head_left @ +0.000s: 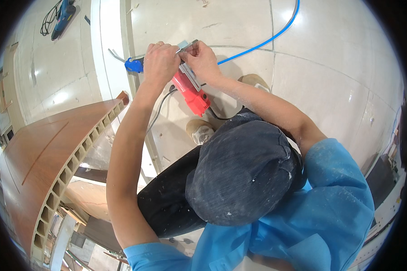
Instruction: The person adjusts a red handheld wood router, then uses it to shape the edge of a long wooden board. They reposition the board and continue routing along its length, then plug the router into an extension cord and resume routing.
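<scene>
Hands grip together over the pale tiled floor (312,90): left hand (160,63) wrapped round the red plastic power tool (192,95), right hand (202,59) pinching its grey metal front piece (187,45); best held steady

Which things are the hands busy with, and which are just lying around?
In use: left hand and right hand hold the red power tool and a metal piece.
Lying about: blue corded tool, brown hollow board.

Glossy red plastic power tool (192,94), wood-grain hollow panel (54,153), glossy tile floor (321,77)
</scene>
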The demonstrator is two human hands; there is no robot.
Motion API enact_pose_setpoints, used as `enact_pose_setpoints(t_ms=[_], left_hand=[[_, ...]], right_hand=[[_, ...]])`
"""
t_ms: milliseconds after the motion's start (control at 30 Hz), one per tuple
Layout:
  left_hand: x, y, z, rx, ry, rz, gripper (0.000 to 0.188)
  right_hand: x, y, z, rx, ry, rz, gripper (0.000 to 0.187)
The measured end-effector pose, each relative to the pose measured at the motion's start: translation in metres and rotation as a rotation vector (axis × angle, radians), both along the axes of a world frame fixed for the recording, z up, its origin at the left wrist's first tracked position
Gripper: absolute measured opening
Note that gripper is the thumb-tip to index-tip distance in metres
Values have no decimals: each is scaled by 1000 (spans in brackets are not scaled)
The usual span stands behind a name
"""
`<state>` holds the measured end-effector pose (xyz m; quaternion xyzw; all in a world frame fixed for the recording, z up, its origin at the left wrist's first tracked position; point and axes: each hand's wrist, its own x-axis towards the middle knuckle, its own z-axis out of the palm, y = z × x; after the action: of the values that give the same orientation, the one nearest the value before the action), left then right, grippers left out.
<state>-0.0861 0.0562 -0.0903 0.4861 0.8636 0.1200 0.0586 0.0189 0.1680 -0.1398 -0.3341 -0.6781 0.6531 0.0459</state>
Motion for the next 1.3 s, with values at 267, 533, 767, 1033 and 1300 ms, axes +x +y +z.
enact_pose_setpoints(t_ms=[267,533,767,1033,1300], left_hand=[[-2,0,-1,-10,-19,-26,7],[2,-2,-7,-25,-23,-27,9],[3,1,19,-99,-91,25,14],[36,-69,48,233,-497,765,26],[116,-59,-36,361,-1062,992,71]], right_hand=[[0,-2,4,-148,-3,41,25],[0,3,-1,-908,-58,-91,21],[3,11,1,-1003,-44,-33,18],[8,17,-2,-917,-41,4,17],[3,27,-8,-917,-70,77,16]])
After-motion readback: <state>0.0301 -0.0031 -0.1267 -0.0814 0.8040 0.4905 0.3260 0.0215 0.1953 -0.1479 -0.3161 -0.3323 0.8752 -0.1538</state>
